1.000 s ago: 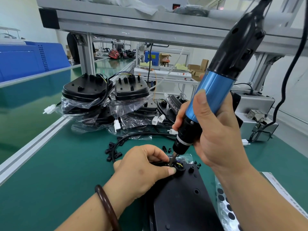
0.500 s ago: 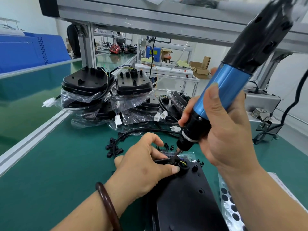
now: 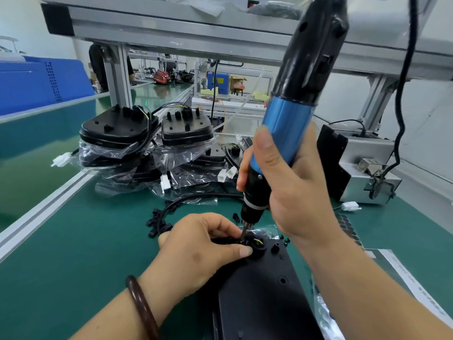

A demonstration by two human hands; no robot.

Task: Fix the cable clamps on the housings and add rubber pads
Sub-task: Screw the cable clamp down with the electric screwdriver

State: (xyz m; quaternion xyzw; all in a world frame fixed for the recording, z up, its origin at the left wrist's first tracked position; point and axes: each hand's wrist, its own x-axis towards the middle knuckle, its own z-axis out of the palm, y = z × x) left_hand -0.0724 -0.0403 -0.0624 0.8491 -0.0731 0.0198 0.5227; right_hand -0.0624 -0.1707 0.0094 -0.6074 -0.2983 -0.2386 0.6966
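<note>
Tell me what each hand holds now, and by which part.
The right hand grips the electric screwdriver around its blue barrel. The left hand pinches the cable clamp on the housing.

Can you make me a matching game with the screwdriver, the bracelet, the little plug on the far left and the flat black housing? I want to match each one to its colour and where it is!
Things:
1. screwdriver
2. bracelet
3. plug
4. housing

Colour and place:
A. white, at the far left
B. black, flat on the green mat, held by the left hand
C. blue and black, gripped by the right hand
D. dark brown, round the left wrist

Pairs: 1-C, 2-D, 3-A, 4-B.
</note>
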